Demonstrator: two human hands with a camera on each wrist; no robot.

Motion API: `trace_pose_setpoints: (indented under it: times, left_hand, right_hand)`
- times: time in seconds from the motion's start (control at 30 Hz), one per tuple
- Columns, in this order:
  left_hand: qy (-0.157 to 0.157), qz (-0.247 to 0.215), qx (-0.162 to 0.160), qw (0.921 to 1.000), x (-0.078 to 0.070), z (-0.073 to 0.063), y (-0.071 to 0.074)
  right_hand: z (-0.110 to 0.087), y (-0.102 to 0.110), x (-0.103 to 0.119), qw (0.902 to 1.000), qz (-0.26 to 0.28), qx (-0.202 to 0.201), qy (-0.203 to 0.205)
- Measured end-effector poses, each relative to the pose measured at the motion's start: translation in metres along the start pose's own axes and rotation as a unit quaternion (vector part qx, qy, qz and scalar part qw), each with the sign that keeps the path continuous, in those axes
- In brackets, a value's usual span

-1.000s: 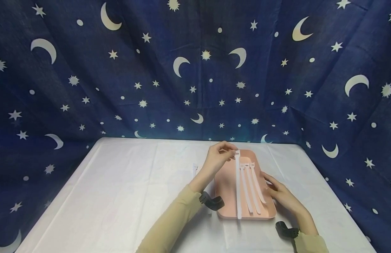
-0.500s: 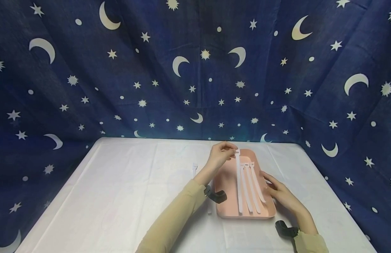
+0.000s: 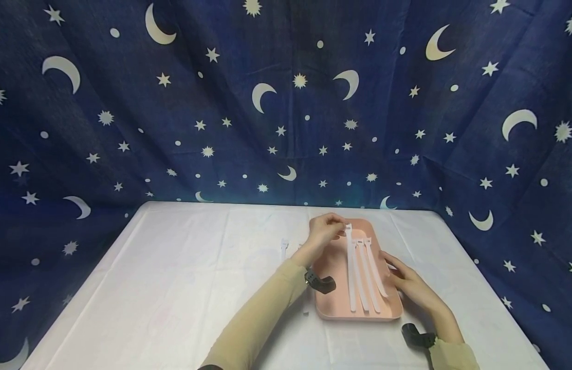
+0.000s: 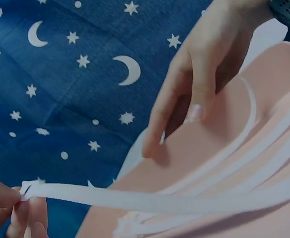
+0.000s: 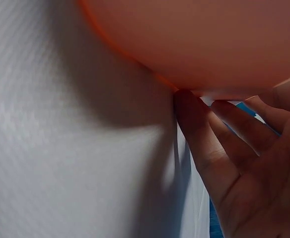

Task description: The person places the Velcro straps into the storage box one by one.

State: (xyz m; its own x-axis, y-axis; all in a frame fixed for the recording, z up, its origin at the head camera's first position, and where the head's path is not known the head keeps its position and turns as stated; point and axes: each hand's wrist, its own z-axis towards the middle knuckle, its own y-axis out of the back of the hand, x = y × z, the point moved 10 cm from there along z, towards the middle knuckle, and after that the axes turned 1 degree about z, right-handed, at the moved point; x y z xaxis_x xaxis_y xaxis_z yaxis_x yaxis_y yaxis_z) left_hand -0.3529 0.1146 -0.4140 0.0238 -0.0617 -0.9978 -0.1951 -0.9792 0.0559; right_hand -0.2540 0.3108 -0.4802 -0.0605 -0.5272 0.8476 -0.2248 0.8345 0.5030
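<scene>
My left hand (image 3: 325, 231) pinches the slotted head of a long white hook-and-loop cable tie (image 3: 351, 272) at the far end of a pink tray (image 3: 332, 308). The tie's tail reaches down into the tray, left of several shorter white cable ties (image 3: 374, 267) that lie side by side there. In the left wrist view, the left fingertips hold the tie's head (image 4: 27, 190) and its strap runs across over the others. My right hand (image 3: 415, 285) holds the tray's right side, thumb at the rim and fingers along the outer wall; the right wrist view shows these fingers (image 5: 204, 144) against its underside.
On the white-covered table (image 3: 174, 277), left of the tray, lies another white cable tie (image 3: 284, 247). The tail of one more (image 3: 306, 311) shows beside the tray, partly hidden by the left forearm. A dark blue star-and-moon cloth (image 3: 286, 103) hangs behind the table.
My left hand has come down slightly toward the body with the long tie. Its tail, earlier across the tray's near rim, now lies inside the tray. The right hand stays on the tray.
</scene>
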Motion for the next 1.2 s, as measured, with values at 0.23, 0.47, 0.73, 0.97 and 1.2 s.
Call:
trace_pose_setpoints:
  times: [0.23, 0.47, 0.73, 0.97, 1.2]
  left_hand:
    - [0.018, -0.008, 0.007, 0.9998, 0.018, 0.008, -0.004]
    - [0.042, -0.01, 0.011, 0.999, 0.034, 0.011, -0.009]
    - [0.079, 0.019, 0.003, 0.9967, 0.051, 0.011, -0.014]
    - [0.069, 0.026, -0.004, 0.9973, 0.056, 0.009, -0.017]
    - [0.06, 0.066, -0.016, 0.9959, 0.06, 0.014, -0.012]
  right_hand:
    - [-0.001, 0.001, 0.001, 1.0, 0.002, -0.003, 0.007]
    - [-0.001, 0.001, 0.002, 0.9998, 0.002, -0.004, 0.019]
    - [-0.001, 0.001, 0.002, 0.9997, 0.009, -0.004, 0.022]
    - [-0.001, 0.001, 0.003, 0.9996, 0.014, -0.002, 0.025]
    - [-0.001, 0.002, 0.004, 0.9995, 0.012, -0.006, 0.028]
